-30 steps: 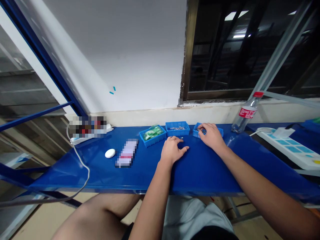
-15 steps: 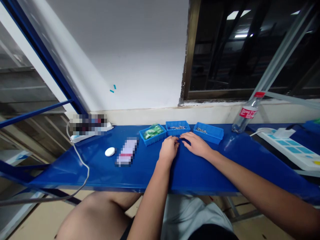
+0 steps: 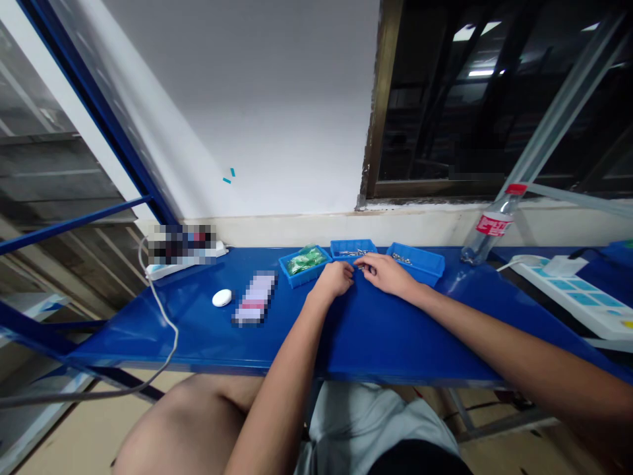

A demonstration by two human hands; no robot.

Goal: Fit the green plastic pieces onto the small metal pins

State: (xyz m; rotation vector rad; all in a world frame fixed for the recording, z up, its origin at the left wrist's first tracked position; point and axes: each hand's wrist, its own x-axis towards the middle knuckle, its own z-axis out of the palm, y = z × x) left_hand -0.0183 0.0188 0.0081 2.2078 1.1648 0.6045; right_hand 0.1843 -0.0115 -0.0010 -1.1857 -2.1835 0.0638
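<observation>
My left hand (image 3: 337, 279) is closed, its fingers curled in front of the middle blue bin; whatever it may hold is hidden. Close by on the right, my right hand (image 3: 388, 274) has its fingers bent together, with a small shiny metal part at the tips, too small to name. Thin metal pieces, which look like screws, lie in the middle blue bin (image 3: 353, 247). The right blue bin (image 3: 420, 264) has small round metal parts at its left end. Green plastic packets (image 3: 306, 260) fill the left blue bin (image 3: 295, 282).
A phone-like blurred object (image 3: 254, 300) and a white round case (image 3: 222, 298) lie on the blue table (image 3: 198, 340). A clear bottle with a red cap (image 3: 489, 227) stands back right. Power strips (image 3: 581, 290) sit at right and back left; a grey cable (image 3: 168, 323) hangs over the left edge.
My right hand has come out of the right bin and moved left beside my left hand. The fingers of my left hand, spread earlier, have curled in.
</observation>
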